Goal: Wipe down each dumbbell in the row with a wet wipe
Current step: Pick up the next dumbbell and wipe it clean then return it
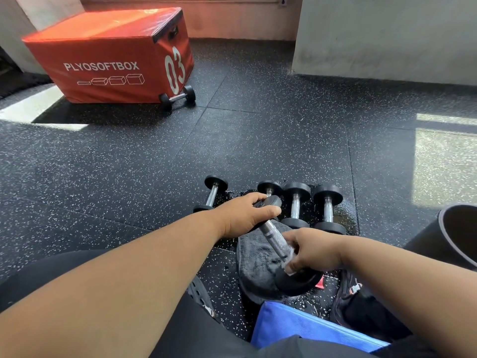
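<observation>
While your left hand (245, 215) grips the far head of the lifted dumbbell (277, 239), your right hand (313, 250) pinches a white wet wipe (290, 257) around its ridged chrome handle; the near head rests on a dark towel (255, 267). Just beyond the dumbbell, four more (295, 205) lie in a row, black heads, steel handles. Beyond the row, open speckled black rubber floor (258, 140) runs to an orange box (108, 55); a sixth dumbbell (177, 97) touches that box.
</observation>
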A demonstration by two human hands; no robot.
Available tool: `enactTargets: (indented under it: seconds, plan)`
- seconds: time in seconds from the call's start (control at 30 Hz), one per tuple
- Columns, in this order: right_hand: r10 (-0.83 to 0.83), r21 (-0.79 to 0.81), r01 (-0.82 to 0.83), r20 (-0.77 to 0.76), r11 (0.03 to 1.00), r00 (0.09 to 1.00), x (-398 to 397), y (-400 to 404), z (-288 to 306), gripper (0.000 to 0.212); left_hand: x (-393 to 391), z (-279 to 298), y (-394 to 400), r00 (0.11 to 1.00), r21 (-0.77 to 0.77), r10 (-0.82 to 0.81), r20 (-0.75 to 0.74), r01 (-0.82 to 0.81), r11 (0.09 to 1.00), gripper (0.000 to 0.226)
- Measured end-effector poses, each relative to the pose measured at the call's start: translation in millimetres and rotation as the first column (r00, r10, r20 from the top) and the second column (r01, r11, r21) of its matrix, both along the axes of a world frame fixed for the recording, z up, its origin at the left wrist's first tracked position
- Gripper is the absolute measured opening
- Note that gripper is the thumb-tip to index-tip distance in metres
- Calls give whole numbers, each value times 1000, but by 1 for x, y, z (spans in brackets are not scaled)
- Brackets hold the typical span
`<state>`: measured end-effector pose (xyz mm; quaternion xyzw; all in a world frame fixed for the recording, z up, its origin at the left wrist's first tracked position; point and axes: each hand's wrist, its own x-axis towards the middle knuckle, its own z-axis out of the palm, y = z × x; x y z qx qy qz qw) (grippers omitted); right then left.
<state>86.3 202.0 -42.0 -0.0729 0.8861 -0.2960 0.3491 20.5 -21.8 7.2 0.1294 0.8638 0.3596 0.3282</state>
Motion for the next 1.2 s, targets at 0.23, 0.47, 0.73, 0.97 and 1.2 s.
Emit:
enactTargets:
  seconds: [0.23,0.47,0.73,0.97,1.2]
  plan:
    - [-20,-138,27,48,990,999,-1,-13,10,52,-1,-3,1,1000,18,5,2,-5,1000,105]
    - [-181,-44,177,-115,983,977,2,-38,-5,86,-3,-6,4,1000,35,10,5,-10,999,101]
    - [49,82,-39,-123,996,991,-6,-17,6,58,-4,-3,5,1000,10,11,-19,-11,1000,85]
    - [-30,30,31,-36,999,999,-21,17,9,52,-6,-7,-2,1000,-18,5,-21,-5,1000,89]
    - [-12,98,15,-27,995,1000,-17,17,7,41,-6,-7,-2,1000,-35,-4,-18,3,999,97]
